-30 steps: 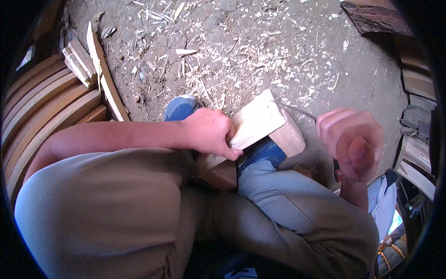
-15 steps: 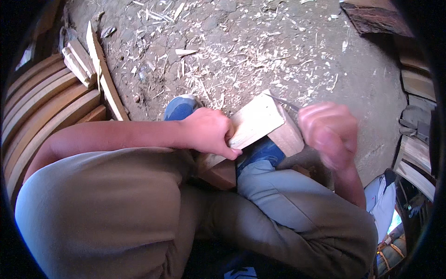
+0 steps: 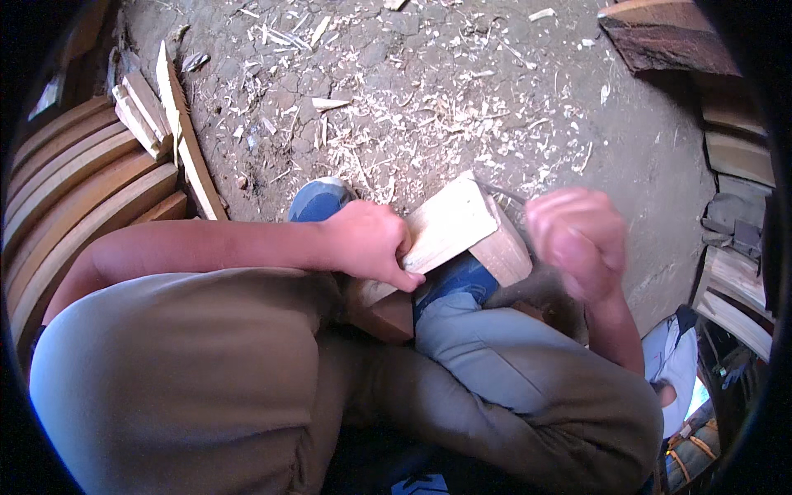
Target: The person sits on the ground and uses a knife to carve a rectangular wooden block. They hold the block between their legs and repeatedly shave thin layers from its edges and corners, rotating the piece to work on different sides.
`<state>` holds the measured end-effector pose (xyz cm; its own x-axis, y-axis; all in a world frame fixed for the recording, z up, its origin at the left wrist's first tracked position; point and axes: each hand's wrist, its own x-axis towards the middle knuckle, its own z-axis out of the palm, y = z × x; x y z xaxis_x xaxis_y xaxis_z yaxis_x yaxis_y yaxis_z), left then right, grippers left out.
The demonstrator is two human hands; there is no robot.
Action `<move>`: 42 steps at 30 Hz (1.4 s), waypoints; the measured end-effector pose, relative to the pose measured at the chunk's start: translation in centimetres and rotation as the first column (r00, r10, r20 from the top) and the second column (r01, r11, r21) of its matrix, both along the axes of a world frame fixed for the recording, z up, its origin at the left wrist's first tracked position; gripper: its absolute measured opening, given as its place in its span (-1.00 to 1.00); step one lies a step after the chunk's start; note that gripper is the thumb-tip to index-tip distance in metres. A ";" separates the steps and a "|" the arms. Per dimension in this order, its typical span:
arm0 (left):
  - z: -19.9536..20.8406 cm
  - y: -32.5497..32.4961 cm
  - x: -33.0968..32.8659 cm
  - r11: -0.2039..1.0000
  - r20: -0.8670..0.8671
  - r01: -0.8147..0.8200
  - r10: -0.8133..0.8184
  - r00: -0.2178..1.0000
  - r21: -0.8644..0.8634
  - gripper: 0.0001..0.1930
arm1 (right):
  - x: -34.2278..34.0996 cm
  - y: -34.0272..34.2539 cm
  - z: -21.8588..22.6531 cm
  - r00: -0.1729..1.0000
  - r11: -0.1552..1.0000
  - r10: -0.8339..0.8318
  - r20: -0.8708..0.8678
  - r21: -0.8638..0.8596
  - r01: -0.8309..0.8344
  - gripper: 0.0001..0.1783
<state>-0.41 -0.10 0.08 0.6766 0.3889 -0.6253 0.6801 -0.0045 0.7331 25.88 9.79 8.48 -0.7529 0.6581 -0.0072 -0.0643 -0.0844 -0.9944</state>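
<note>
A pale wooden block (image 3: 450, 216) lies slanted across my feet, its far end raised toward the right. My left hand (image 3: 367, 243) is closed round its near part, thumb along the lower edge. Another pale wood surface (image 3: 505, 254) shows at the far end; I cannot tell whether it is a separate piece. My right hand (image 3: 577, 243), blurred, is a fist round a tool with a thin dark metal shaft (image 3: 506, 194), which reaches to the block's far end. The tool's handle is hidden in the fist. Below my left hand sits a brown wooden block (image 3: 388, 320).
Wood shavings (image 3: 445, 120) litter the earth floor. Curved planks (image 3: 91, 198) are stacked at the left beside a pointed offcut (image 3: 190, 140). More timber (image 3: 738, 157) lines the right side. My blue shoes (image 3: 318, 200) are close to the block. White cloth (image 3: 670, 355) shows at lower right.
The view has shifted slightly. My right hand and its tool have moved a little left and down; the left hand keeps its grip on the wooden block.
</note>
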 end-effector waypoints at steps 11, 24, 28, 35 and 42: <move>-0.1 0.1 -0.2 1.000 -0.009 -0.020 0.020 1.000 0.005 -0.44 | -0.7 -0.5 -3.0 0.998 0.993 0.054 0.031 0.102 -0.057 -0.61; -0.4 -0.2 -0.4 1.000 -0.023 -0.016 0.015 1.000 -0.010 -0.43 | -0.8 -0.7 -1.5 0.997 0.996 -0.074 -0.009 -0.042 0.073 -0.48; -0.1 0.5 0.1 1.000 0.009 0.010 -0.010 1.000 0.001 -0.45 | 0.6 -1.0 1.9 0.988 0.984 -0.157 -0.005 -0.084 0.156 -0.50; 0.0 -0.1 -0.2 1.000 0.018 -0.002 0.002 1.000 0.002 -0.47 | 0.3 -2.1 0.6 0.978 0.973 -0.196 -0.076 -0.142 0.184 -0.52; 0.0 0.9 0.1 0.998 -0.045 0.031 -0.033 0.998 -0.055 -0.44 | 0.6 -2.5 -2.0 0.978 0.979 -0.201 -0.053 0.028 0.203 -0.55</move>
